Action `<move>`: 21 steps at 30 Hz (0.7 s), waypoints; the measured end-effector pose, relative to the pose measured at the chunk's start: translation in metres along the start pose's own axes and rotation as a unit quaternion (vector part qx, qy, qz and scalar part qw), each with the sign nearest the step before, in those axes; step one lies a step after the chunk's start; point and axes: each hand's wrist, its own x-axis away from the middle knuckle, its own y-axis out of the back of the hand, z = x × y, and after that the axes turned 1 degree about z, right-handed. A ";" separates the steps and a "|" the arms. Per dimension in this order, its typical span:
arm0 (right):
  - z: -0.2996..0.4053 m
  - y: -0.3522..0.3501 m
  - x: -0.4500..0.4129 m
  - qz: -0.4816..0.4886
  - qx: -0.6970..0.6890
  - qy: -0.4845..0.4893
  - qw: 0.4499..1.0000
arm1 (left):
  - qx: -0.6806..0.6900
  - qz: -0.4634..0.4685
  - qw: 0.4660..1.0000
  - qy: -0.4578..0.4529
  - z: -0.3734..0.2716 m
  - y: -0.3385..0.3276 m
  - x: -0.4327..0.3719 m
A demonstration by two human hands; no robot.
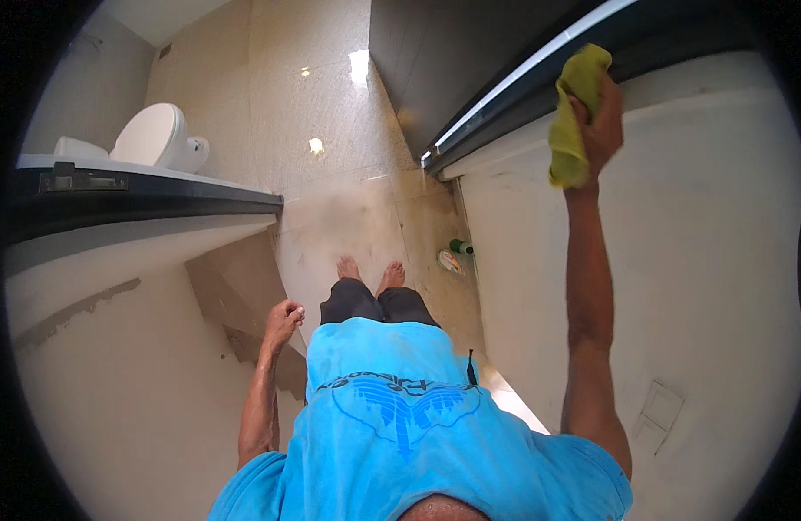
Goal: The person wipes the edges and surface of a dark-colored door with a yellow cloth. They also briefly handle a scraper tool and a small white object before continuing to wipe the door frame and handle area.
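Observation:
My right hand (602,133), at the end of an outstretched arm, grips a yellow-green cloth (569,156). The bunched cloth overlaps the dark door frame (517,104) on the right and the pale wall edge beside it; whether it presses on the frame is hard to tell. Low by my left side, my left hand (284,321) is curled, with no object plainly visible in it. A pale spot shows at its fingertips. It is nearest to my dark trousers (351,301) and the pale wall (146,365) on the left.
Beyond the doorway is a tiled, shiny floor (283,111) with a white toilet (156,137). A dark door (426,65) stands at the upper right. On the left jamb sits a metal strike plate (84,182). A green bottle (461,246) and a printed packet (450,262) lie by the right wall.

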 end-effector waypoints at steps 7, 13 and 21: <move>-0.073 -0.061 0.016 0.277 0.332 0.364 0.825 | 0.015 -0.046 0.999 0.007 0.025 0.020 0.008; -0.088 -0.101 0.062 0.393 0.421 0.377 0.725 | 0.012 -0.111 0.993 0.039 0.067 0.064 0.011; -0.118 -0.161 0.129 0.464 0.423 0.374 0.682 | 0.071 -0.166 0.980 0.080 0.095 0.086 0.046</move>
